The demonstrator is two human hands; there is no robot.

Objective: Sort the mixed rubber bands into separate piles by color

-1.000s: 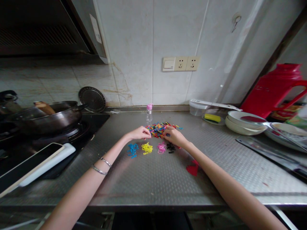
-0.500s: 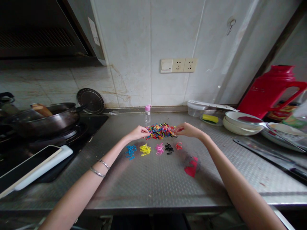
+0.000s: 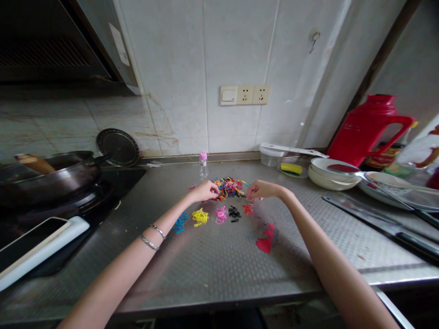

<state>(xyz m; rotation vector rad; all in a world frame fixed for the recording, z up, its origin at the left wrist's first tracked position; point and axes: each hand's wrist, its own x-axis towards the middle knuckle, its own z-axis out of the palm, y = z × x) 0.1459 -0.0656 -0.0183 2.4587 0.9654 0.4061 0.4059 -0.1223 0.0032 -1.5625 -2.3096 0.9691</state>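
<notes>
Hands, two. Your left hand point(image 3: 206, 191), centre of the frame: fingers curled inward, at the left edge of the mixed pile point(image 3: 230, 186); you cannot tell whether the tips meet or grip a clip. Your right hand point(image 3: 263, 189), right of centre: fingers bent down, tips by the pile's right edge; any clip in them is too small to tell.

Mixed pile, one, mid-frame, many-coloured clips too heaped to count.

Sorted heaps, five, in a row below it, left to right: blue clips point(image 3: 179, 223), yellow clips point(image 3: 200, 216), pink clips point(image 3: 221, 214), black clips point(image 3: 234, 212), red clips point(image 3: 248, 209); individual clips overlap, uncounted.

Bracelets point(image 3: 149, 242), two, on your left forearm.

Bottle point(image 3: 203, 170), one, pink-topped, upright behind the pile.

Sponge point(image 3: 291, 169), one, yellow, right of centre.

Thermos point(image 3: 361, 132), one, red, upper right.

Pan point(image 3: 65, 176), one, left edge.
</notes>
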